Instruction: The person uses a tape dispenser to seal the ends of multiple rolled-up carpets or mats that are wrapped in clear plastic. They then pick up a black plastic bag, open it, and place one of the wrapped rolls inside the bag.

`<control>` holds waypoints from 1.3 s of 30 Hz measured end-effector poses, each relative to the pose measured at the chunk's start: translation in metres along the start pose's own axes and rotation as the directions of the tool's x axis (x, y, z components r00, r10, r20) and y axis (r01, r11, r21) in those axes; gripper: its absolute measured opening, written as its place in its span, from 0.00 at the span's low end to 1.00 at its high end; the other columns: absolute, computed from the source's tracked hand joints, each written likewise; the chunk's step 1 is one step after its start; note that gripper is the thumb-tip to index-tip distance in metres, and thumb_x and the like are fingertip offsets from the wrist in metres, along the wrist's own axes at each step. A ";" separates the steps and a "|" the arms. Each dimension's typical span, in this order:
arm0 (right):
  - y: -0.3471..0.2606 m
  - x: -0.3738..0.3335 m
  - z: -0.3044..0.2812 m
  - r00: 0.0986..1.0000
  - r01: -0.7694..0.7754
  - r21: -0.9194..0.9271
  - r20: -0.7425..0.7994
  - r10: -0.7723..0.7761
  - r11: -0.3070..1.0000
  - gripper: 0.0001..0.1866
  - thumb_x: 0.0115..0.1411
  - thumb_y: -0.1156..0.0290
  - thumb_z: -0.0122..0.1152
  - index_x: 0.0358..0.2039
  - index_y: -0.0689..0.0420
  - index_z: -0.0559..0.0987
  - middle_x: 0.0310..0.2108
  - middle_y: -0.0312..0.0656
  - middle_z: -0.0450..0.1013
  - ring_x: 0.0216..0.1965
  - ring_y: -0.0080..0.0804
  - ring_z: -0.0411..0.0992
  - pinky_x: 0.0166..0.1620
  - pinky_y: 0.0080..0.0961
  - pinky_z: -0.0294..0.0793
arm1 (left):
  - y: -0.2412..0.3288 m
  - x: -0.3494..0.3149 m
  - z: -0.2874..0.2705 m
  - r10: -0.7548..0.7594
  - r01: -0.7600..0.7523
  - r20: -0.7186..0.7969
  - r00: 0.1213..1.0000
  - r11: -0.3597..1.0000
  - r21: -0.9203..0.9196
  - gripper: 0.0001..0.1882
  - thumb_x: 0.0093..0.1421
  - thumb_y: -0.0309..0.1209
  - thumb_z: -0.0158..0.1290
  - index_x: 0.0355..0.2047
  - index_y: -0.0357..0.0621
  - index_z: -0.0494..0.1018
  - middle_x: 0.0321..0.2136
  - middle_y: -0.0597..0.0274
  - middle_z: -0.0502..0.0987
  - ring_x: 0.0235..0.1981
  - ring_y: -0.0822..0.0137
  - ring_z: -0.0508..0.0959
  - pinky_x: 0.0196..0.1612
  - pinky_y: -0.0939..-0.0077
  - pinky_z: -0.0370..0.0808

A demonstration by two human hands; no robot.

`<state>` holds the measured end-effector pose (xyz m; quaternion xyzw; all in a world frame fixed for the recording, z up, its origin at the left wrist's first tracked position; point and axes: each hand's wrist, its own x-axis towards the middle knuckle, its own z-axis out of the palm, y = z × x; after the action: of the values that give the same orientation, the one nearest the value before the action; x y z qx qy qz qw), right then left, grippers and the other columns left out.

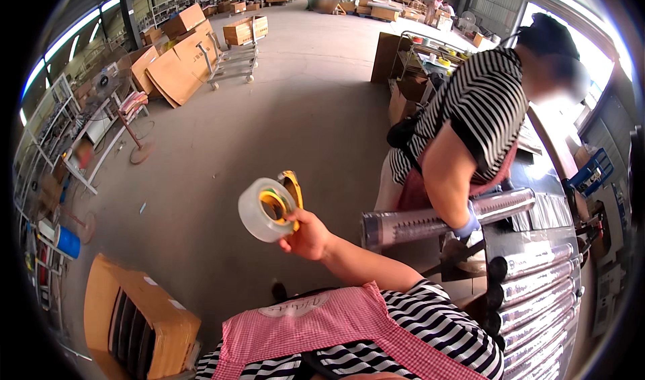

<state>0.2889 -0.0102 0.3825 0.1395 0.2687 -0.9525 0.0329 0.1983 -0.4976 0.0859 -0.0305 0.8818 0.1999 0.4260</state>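
My right hand (307,235) reaches out in front of my chest, its fingers closed round a yellow tape dispenser (293,190). A wide roll of clear tape (256,212) sits on the dispenser, facing left. My left hand is out of view. To the right a co-worker in a striped shirt (494,91) bends over a table. The co-worker's gloved hand (468,225) is at a long tube in clear wrapping (403,227), one end of which points toward my arm. Several similar wrapped tubes (537,289) lie side by side on the table near my right.
An open cardboard box (164,326) with dark round-ended things inside stands at lower left. Farther off are a metal trolley (235,64), large cardboard sheets (178,67) and a standing fan (140,148). Behind the co-worker, a rack (420,61) holds tape rolls.
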 end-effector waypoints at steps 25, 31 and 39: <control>-0.403 0.289 -0.289 0.547 0.285 0.132 -0.836 -0.048 0.949 0.18 0.61 0.55 0.56 0.42 0.55 0.71 0.28 0.41 0.72 0.25 0.31 0.73 0.27 0.26 0.73 | 0.684 0.416 -0.171 0.472 -0.525 0.232 0.851 0.787 0.323 0.19 0.58 0.33 0.62 0.48 0.41 0.74 0.37 0.59 0.79 0.38 0.65 0.78 0.46 0.66 0.77; -0.518 0.350 -0.340 0.566 0.209 0.139 -0.824 -0.004 0.968 0.17 0.61 0.56 0.57 0.42 0.55 0.70 0.29 0.42 0.71 0.25 0.31 0.72 0.28 0.26 0.73 | 0.814 0.447 -0.163 0.313 -0.391 0.272 0.910 0.866 0.312 0.19 0.58 0.34 0.63 0.47 0.42 0.74 0.36 0.59 0.78 0.37 0.65 0.77 0.46 0.66 0.77; -0.655 0.385 -0.404 0.511 0.351 0.148 -0.858 -0.057 0.925 0.17 0.61 0.57 0.58 0.43 0.54 0.70 0.28 0.41 0.71 0.22 0.31 0.70 0.27 0.26 0.73 | 1.046 0.559 -0.155 0.345 -0.481 0.366 0.865 0.778 0.403 0.18 0.57 0.34 0.63 0.46 0.42 0.75 0.35 0.60 0.78 0.36 0.66 0.76 0.45 0.66 0.76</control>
<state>-0.0700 0.7638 0.2726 0.5496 0.1164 -0.7930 -0.2357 -0.5058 0.4694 0.0868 0.3001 0.8208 0.0656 0.4816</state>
